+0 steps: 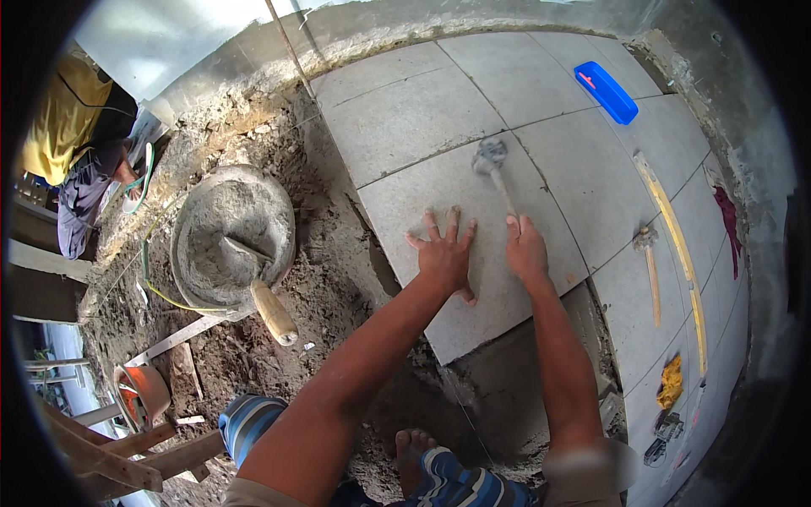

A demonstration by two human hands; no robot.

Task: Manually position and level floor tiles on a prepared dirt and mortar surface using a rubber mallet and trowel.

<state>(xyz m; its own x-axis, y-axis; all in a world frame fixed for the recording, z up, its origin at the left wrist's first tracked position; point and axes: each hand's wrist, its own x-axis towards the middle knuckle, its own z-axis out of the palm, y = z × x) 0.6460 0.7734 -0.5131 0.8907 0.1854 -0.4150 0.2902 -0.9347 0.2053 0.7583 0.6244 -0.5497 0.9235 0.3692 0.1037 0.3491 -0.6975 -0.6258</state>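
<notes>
Ref. landmark: pale grey tile (494, 253). Bare foot (412, 448) nearest, short of tile's near corner, apart from it. Grey bed (511, 367) exposed along tile's near edge.
L hand (444, 258): open, palm down on tile, fingers spread, nothing gripped. R hand (527, 249): closed rnd handle of mallet (491, 157), over R half of tile. Mallet head blurred, nr tile's far corner; contact w/ tile can't be told.
L of tile: round basin (175, 253) w/ grey mortar; trowel (274, 314) has blade in mix, wooden handle out over rim.
R of tile: 2nd mallet (652, 279), lying flat; past it, long yellow strip (673, 226). Yellow cloth (670, 383) also R, nearer end.
Beyond tile, far R: blue tray (610, 95) w/ small pink item. Far L of tile, past basin: another person (68, 127), yellow top.
</notes>
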